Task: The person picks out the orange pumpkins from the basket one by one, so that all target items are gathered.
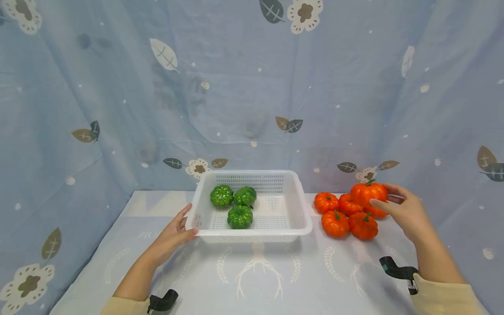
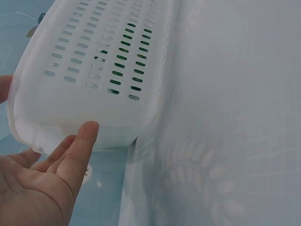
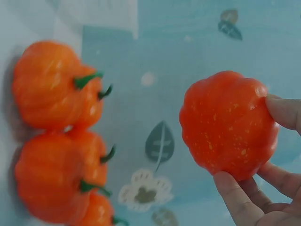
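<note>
A white plastic basket [image 1: 252, 233] stands on the table with three green pumpkins [image 1: 240, 217] inside. At its left end my left hand [image 1: 172, 236] holds the rim, thumb on the edge and the other fingers against the outer wall, as the left wrist view shows. My right hand [image 1: 405, 210] grips an orange pumpkin [image 1: 368, 193] with thumb and fingers. It is raised above several other orange pumpkins [image 1: 335, 223], which sit bunched to the right of the basket. In the right wrist view the held pumpkin [image 3: 230, 125] shows its pale-flecked surface, apart from the green-stemmed ones.
A pale patterned cloth covers the table [image 1: 252, 280]. Behind it hangs a blue curtain [image 1: 236, 87] with leaf and flower prints, close to the back of the basket. A black wrist mount [image 1: 397, 269] sticks out from the right forearm, another [image 1: 163, 301] from the left.
</note>
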{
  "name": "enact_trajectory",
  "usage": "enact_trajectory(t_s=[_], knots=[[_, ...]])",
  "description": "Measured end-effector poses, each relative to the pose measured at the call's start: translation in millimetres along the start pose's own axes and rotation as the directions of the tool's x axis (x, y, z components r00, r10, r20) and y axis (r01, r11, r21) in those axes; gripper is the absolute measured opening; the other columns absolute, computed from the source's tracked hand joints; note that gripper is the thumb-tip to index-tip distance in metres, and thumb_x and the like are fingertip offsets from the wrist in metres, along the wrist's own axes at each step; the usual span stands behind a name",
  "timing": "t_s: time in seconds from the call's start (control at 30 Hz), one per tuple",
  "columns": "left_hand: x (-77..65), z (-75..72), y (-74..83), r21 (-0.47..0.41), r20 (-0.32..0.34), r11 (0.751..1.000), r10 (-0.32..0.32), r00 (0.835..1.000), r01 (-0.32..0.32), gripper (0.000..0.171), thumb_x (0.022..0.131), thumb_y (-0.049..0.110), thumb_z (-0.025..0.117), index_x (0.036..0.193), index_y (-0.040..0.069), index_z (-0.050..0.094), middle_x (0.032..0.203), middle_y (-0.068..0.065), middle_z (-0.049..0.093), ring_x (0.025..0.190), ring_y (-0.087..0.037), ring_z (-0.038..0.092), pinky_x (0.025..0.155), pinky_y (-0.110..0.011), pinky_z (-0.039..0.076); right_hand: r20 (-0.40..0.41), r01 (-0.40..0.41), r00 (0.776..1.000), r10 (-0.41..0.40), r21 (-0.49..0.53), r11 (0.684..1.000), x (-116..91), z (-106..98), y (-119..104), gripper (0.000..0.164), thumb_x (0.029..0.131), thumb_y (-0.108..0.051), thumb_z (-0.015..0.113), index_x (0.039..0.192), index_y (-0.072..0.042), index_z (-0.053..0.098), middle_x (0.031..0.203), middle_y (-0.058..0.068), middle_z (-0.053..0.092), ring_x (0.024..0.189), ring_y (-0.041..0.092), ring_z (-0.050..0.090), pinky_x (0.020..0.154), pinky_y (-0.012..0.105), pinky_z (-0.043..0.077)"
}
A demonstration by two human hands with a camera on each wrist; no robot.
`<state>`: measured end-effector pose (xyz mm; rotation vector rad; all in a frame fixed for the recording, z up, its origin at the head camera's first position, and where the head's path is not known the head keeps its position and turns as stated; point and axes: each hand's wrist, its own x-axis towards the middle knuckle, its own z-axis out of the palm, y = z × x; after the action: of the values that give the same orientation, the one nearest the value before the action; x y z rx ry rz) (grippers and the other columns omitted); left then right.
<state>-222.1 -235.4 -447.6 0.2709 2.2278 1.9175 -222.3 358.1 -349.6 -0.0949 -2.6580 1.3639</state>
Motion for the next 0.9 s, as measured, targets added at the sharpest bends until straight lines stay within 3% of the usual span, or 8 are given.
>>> enact_trajectory(t_s=[0.13, 0.23, 0.37, 0.47, 0.9], knots=[[0.1, 0.1, 0.6, 0.002, 0.004, 1.000, 0.007, 1.000, -0.007, 0.095, 0.095, 0.013, 0.067, 0.162, 0.019, 0.002, 0.155, -0.025, 0.032, 0.135, -0.041, 0.042, 0.099, -0.035, 0.047, -0.036, -0.040, 0.999, 0.038, -0.048, 0.998, 1, -8, 20, 0.085, 0.095, -0.041, 0.067, 0.152, 0.008, 0.028, 0.148, 0.033, 0.035, 0.128, 0.049, 0.041, 0.079, 0.032, 0.051], [-0.1, 0.3, 1.2, 0.008, 0.000, 1.000, 0.005, 1.000, -0.005, 0.095, 0.094, 0.014, 0.068, 0.162, 0.019, 0.002, 0.155, -0.024, 0.032, 0.135, -0.041, 0.043, 0.100, -0.039, 0.046, -0.050, -0.071, 0.996, 0.068, -0.058, 0.996, 1, -12, 35, 0.085, 0.095, -0.042, 0.067, 0.152, 0.009, 0.028, 0.148, 0.034, 0.035, 0.126, 0.049, 0.041, 0.077, 0.032, 0.051], [-0.6, 0.5, 1.9, 0.011, -0.004, 1.000, -0.003, 1.000, 0.003, 0.095, 0.093, 0.014, 0.068, 0.162, 0.020, 0.003, 0.155, -0.024, 0.033, 0.135, -0.040, 0.044, 0.101, -0.041, 0.046, -0.060, -0.132, 0.990, 0.129, -0.032, 0.991, 1, -17, 55, 0.088, 0.095, -0.044, 0.066, 0.152, 0.010, 0.026, 0.150, 0.037, 0.029, 0.129, 0.053, 0.036, 0.092, 0.062, 0.047], [-1.2, 0.5, 2.6, 0.011, -0.005, 1.000, -0.004, 1.000, 0.004, 0.094, 0.094, 0.013, 0.068, 0.162, 0.020, 0.003, 0.156, -0.024, 0.033, 0.135, -0.040, 0.044, 0.100, -0.040, 0.046, -0.067, -0.188, 0.980, 0.187, -0.019, 0.982, 1, -20, 68, 0.091, 0.095, -0.048, 0.064, 0.153, 0.009, 0.022, 0.152, 0.037, 0.025, 0.132, 0.056, 0.032, 0.096, 0.071, 0.038], [-1.9, 1.4, 5.4, 0.009, -0.008, 1.000, -0.004, 1.000, 0.004, 0.094, 0.094, 0.011, 0.067, 0.162, 0.018, 0.003, 0.154, -0.024, 0.034, 0.135, -0.044, 0.042, 0.099, -0.037, 0.047, -0.060, -0.293, 0.955, 0.289, -0.065, 0.954, 3, -23, 107, 0.094, 0.094, -0.050, 0.063, 0.150, 0.014, 0.022, 0.148, 0.041, 0.025, 0.129, 0.058, 0.030, 0.098, 0.068, 0.037]])
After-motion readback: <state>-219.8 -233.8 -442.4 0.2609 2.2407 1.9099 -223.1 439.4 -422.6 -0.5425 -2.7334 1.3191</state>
